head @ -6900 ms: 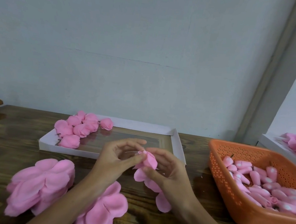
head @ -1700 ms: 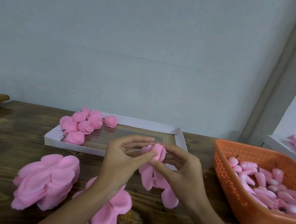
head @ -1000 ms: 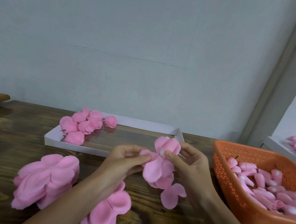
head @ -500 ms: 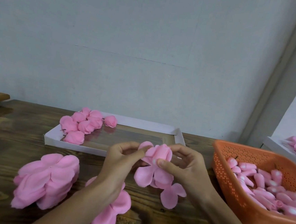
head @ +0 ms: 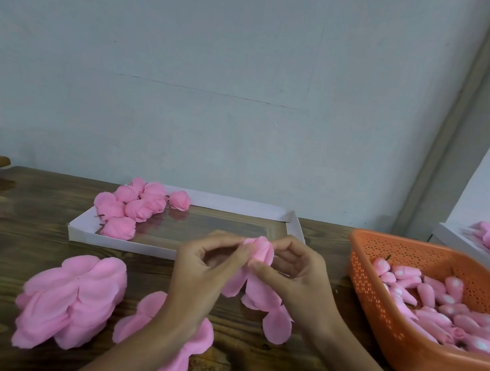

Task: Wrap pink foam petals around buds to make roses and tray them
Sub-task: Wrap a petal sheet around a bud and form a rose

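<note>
Both hands are working together above the middle of the tabletop (head: 24, 224), just in front of the near wall of the white tray (head: 148, 247). The left hand (head: 202, 271) is pinching the half-made rose (head: 261, 248) from its left side, thumb and curled fingertips closing on the wrapped head. The right hand (head: 297, 277) is gripping it from the right, its thumb pressing low on the head and its other fingers curling behind.

The rose is standing roughly upright between them, tip pointing up and toward the wall, clear of the table. The loose petals (head: 260, 297) are hanging straight down from under the fingers toward the near edge. The lowest one is close to or brushing the wood; I cannot tell which. So the next petal is lying below both thumbs and probably needs lifting up and round the head. The left hand looks the nearer to the leftmost one.

The tray's bare floor is lying directly behind the hands, while the finished roses (head: 134, 207) are bunching in its far left corner. Two petal stacks (head: 74, 297) are sitting toward the near left edge, and the orange basket (head: 374, 317) of buds (head: 436, 299) is sitting at the right edge.
</note>
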Action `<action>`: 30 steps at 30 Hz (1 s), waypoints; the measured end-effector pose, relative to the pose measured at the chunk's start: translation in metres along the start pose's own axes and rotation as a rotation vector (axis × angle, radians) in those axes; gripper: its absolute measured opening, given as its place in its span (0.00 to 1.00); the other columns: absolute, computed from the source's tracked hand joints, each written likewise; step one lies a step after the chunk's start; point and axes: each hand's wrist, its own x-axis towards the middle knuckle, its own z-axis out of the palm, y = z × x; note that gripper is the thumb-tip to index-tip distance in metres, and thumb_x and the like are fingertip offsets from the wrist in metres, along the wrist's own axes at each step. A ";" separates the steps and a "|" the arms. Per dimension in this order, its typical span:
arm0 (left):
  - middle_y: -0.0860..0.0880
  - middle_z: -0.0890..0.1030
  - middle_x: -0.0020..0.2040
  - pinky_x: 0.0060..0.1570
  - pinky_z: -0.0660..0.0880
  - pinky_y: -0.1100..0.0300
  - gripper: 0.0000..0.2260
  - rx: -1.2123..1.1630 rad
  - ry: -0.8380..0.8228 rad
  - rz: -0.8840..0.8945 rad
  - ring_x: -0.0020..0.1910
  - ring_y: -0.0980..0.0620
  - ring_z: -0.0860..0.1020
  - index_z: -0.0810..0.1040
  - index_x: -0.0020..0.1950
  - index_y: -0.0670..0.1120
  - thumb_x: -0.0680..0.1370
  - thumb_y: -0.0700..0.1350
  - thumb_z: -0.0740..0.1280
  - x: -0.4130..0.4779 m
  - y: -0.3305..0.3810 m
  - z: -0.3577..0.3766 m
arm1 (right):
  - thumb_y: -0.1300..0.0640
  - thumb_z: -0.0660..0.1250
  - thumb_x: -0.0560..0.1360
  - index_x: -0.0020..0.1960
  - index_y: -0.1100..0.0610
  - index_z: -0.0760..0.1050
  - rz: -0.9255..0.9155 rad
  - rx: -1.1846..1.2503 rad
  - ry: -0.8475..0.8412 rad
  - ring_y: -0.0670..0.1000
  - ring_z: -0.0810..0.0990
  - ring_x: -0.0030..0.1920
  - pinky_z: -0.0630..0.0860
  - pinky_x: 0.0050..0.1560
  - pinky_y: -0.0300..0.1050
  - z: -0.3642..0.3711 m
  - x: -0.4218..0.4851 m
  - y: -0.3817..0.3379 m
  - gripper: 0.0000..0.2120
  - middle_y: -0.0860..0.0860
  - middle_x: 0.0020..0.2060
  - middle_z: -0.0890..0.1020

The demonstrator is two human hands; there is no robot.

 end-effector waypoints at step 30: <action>0.50 0.88 0.43 0.45 0.82 0.62 0.07 0.070 0.005 0.081 0.47 0.48 0.87 0.89 0.48 0.52 0.70 0.48 0.78 0.002 0.003 -0.002 | 0.59 0.77 0.71 0.61 0.58 0.83 -0.014 0.088 -0.013 0.55 0.88 0.54 0.85 0.53 0.48 -0.008 0.005 -0.005 0.19 0.54 0.52 0.89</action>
